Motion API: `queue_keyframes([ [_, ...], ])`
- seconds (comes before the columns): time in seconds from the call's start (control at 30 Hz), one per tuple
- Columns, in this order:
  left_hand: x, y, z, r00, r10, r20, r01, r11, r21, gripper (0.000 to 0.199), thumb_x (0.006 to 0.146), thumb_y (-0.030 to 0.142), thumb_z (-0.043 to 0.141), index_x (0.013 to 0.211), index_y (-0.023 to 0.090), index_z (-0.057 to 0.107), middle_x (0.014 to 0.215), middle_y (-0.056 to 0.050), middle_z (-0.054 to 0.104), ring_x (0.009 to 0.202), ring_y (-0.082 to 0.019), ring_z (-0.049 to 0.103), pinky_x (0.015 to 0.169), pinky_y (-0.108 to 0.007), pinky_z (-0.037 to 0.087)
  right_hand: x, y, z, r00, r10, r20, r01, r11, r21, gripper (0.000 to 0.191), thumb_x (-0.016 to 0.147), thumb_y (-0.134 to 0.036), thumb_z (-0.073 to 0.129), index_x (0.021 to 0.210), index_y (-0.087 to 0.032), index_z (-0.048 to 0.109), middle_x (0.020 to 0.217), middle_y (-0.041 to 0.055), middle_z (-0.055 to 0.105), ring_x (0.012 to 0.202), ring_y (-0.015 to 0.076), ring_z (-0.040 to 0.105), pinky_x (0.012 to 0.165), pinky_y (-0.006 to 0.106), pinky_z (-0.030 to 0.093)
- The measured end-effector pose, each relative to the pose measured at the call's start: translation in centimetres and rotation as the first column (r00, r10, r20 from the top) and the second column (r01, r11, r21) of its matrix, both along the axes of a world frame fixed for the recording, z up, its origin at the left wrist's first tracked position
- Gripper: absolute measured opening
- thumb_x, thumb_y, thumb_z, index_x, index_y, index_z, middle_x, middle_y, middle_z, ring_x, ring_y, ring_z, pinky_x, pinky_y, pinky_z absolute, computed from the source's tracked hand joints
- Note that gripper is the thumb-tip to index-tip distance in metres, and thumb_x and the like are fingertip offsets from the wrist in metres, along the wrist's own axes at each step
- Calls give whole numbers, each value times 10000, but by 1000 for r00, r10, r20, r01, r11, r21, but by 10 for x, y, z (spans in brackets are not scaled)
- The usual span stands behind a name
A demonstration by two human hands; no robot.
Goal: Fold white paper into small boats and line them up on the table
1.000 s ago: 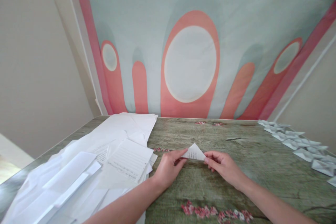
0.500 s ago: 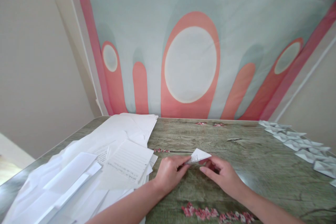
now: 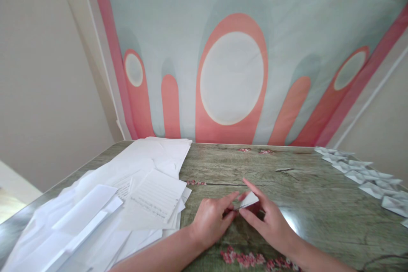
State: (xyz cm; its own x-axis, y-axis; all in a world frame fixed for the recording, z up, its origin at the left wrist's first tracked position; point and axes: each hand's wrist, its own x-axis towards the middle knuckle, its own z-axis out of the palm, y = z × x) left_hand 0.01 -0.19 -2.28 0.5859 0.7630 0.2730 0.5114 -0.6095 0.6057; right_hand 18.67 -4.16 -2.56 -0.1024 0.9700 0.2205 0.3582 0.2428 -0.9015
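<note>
A small folded piece of white paper (image 3: 250,199) with a pointed, triangular shape is held just above the table between both hands. My left hand (image 3: 211,221) pinches its left end between thumb and fingers. On the other side, my right hand (image 3: 274,223) has its thumb at the paper's lower edge and curled fingers behind it, while the index finger stretches up past the paper. The fingertips partly hide the folds. Off to the right, several folded paper boats (image 3: 369,178) stand in a row along the table's edge.
A spread pile of white paper sheets (image 3: 140,153) covers the table's left side, with a handwritten lined sheet (image 3: 159,193) on top near my left hand. The wood-patterned table (image 3: 223,161) meets a backdrop (image 3: 172,106) with coral arches at its far edge.
The folded paper has come nearer to me and turned, tilting in the hands. My left hand has shifted slightly right and down. My right index finger has lifted away from the paper.
</note>
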Motion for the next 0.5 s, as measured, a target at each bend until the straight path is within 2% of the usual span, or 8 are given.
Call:
queue_keyframes([
  [0.1,-1,-2,6,998,-14,-60,18,997,81,494,795,163,565,1258,311,478,837,44,719,697,-145,671,686,-209,495,-1,-2,3,999,-7,51,6,1000,16,589,848,-381,524,1355,-206,281,994,43,621,830,183,605,822,336,472],
  [0.23,-1,-6,15,979,-54,-197,96,973,211,534,854,178,491,1350,312,345,803,27,711,611,-138,649,602,-206,486,-2,-4,4,995,-8,100,6,1000,21,550,867,-350,487,1351,-194,279,913,35,635,817,191,607,836,350,464],
  [0.4,-1,-7,11,951,-104,-290,201,922,331,527,905,178,366,1408,182,206,785,-37,693,596,-161,631,558,-235,484,-1,-4,2,993,6,121,-13,998,61,540,887,-334,451,1365,-172,259,977,56,619,935,203,580,875,343,441],
  [0.5,-1,-7,8,941,-105,-322,227,900,372,535,896,155,337,1406,134,178,752,-48,676,577,-175,619,544,-258,488,0,-3,0,994,-5,110,0,999,46,555,890,-357,453,1372,-177,245,957,52,612,909,202,575,847,344,449],
])
